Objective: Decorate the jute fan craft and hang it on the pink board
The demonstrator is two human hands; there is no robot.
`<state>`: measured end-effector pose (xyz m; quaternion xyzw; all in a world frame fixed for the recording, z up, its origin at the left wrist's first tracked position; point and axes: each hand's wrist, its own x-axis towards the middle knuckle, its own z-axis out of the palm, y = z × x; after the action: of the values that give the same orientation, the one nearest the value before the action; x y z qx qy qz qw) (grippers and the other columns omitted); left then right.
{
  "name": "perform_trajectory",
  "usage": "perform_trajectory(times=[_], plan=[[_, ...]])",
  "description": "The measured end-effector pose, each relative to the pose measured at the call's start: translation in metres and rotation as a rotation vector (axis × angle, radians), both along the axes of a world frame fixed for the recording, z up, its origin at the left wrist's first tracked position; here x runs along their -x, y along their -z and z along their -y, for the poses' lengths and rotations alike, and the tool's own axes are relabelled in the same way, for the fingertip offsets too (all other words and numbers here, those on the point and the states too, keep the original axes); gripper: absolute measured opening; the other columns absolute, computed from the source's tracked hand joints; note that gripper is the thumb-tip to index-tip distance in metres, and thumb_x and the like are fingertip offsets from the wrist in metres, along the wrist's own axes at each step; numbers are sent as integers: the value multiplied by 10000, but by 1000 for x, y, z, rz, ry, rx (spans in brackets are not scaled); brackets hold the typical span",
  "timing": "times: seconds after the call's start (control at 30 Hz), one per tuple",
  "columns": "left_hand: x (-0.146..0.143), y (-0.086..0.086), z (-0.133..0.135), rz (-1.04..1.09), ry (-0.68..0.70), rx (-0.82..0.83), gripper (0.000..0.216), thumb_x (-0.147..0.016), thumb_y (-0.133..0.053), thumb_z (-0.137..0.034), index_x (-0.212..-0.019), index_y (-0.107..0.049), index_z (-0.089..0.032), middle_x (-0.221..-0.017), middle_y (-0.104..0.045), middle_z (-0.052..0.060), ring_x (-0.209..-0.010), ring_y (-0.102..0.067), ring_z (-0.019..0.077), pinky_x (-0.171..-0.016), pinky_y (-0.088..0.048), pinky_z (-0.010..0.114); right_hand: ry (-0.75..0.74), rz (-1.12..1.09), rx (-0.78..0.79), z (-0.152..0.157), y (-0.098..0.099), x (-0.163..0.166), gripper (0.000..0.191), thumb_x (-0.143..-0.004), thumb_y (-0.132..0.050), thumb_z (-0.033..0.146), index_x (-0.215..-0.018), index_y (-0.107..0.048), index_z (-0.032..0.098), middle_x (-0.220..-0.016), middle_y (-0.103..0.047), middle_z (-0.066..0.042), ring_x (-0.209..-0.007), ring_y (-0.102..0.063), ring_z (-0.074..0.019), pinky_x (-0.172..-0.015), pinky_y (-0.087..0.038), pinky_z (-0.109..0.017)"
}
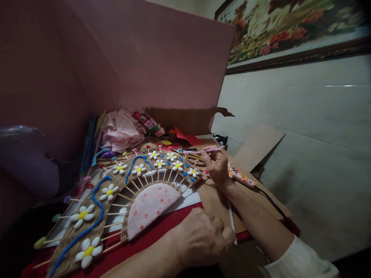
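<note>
My right grip (216,166) pinches the near end of a pink pipe cleaner (207,150), thumb and fingertips closed on it, and the stem runs level to the left above the far edge of the fan-shaped craft piece (127,193). My left grip (203,237) sits lower and closer to me, clenched into a loose fist at the piece's near right corner; I cannot tell whether anything is inside it, though a thin white stick (232,222) lies just beside its knuckles. Just right of my right wrist lies a dotted, multicoloured tool (242,177) with a dark cord trailing off it. The craft piece itself lies flat on the worktop (214,200), a woven arc carrying white flowers with yellow centres (82,215), wavy blue pipe cleaners (98,208), wooden spokes and a pink spotted half-disc (150,206) at its core. Beyond it I see crumpled pink paper (121,129) and red scraps (188,137), all backed by a pink cardboard screen (145,58). A framed picture (290,27) hangs on the wall to the right.
</note>
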<state>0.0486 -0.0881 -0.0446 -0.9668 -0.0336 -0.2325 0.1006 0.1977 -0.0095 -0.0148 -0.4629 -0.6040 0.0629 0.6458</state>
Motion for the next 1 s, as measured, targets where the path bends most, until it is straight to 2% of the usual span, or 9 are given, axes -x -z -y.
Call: perform_trajectory(times=[0.2, 0.4, 0.57, 0.67, 0.77, 0.83, 0.9, 1.0], plan=[[-2, -1, 0, 77, 4, 13, 102, -812, -460, -248, -731, -436, -191, -585, -521, -10, -450, -484, 151, -366, -229, 281, 99, 30, 23, -3, 0, -2, 207, -831, -551, 374, -795, -570, 171, -730, -588, -19, -557, -502, -114, -534, -404, -245], [-1, -7, 1, 22, -23, 66, 121, -793, -476, -287, -739, -430, -188, -631, -537, -3, -483, -490, 156, -381, -272, 285, 102, -27, 24, -5, 0, -4, 221, -848, -519, 384, -824, -558, 167, -753, -602, -26, -635, -563, -136, -599, -443, -252], [0, -12, 0, -11, -48, 81, 84, -789, -473, -251, -760, -428, -187, -635, -545, 1, -499, -510, 156, -391, -290, 267, 243, -8, 23, -12, -2, -12, 243, -864, -484, 385, -777, -539, 166, -734, -591, -25, -664, -555, -137, -633, -429, -248], [0, -16, -1, -40, -57, 92, 73, -790, -469, -233, -753, -428, -184, -629, -546, 3, -491, -510, 156, -390, -296, 263, 288, -14, 20, -16, -11, -18, 235, -879, -447, 364, -821, -552, 162, -801, -626, -51, -725, -574, -150, -678, -434, -260], [1, -18, -2, -41, -58, 97, 80, -790, -474, -229, -746, -423, -185, -636, -548, -3, -495, -515, 158, -386, -294, 269, 301, 7, 71, -17, -30, -21, 214, -876, -439, 342, -841, -548, 161, -787, -650, -61, -698, -595, -155, -660, -438, -263], [1, -18, -2, -33, -51, 90, 84, -790, -478, -229, -747, -420, -187, -642, -549, -5, -499, -517, 158, -381, -285, 274, 348, 124, 163, -20, -45, -22, 193, -855, -468, 328, -821, -574, 170, -734, -657, -50, -655, -596, -159, -623, -422, -260], [2, -17, -3, -25, -46, 85, 86, -790, -478, -232, -746, -417, -190, -644, -548, -6, -498, -515, 159, -376, -275, 282, 424, 340, 283, -29, -57, -23, 178, -829, -507, 322, -792, -624, 194, -719, -668, -39, -659, -599, -168, -617, -400, -264], [2, -18, -4, 1, -49, 83, 75, -793, -472, -226, -752, -420, -192, -641, -548, -10, -496, -516, 160, -377, -271, 293, 472, 638, 466, -52, -65, -26, 180, -823, -524, 300, -771, -675, 216, -769, -683, -50, -713, -603, -182, -627, -378, -271]])
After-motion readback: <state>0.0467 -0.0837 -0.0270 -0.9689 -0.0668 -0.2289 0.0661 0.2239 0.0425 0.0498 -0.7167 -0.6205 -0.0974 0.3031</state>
